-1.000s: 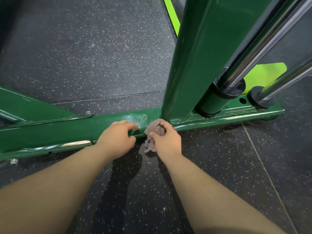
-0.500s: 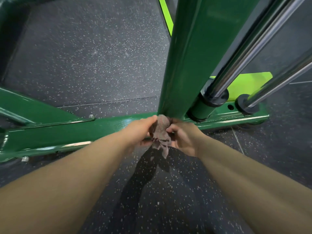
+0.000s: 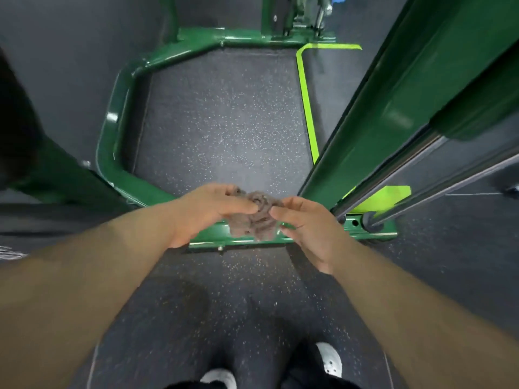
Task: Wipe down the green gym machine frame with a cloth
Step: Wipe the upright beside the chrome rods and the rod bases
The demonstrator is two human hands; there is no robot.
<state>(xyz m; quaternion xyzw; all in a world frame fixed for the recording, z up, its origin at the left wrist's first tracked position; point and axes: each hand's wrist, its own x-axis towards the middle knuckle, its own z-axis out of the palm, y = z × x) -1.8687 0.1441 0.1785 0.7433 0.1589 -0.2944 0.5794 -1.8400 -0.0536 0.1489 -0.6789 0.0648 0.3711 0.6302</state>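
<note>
Both hands hold a crumpled grey-brown cloth (image 3: 257, 214) between them, above the low crossbar of the green gym machine frame (image 3: 241, 239). The left hand (image 3: 209, 209) has its grip narrow, thumb and curled fingers pinching the cloth's left side. The right hand (image 3: 304, 226) pinches the right edge with thumb and fingertips, its other fingers loosely bent. The cloth's lower folds hang in front of the bar; whether they touch it cannot be told.

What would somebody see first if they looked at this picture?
Two hands, the left hand and right hand, bunching a grey cloth in the middle. Behind it lies the shiny green frame, with a big green post slanting up on the right.
</note>
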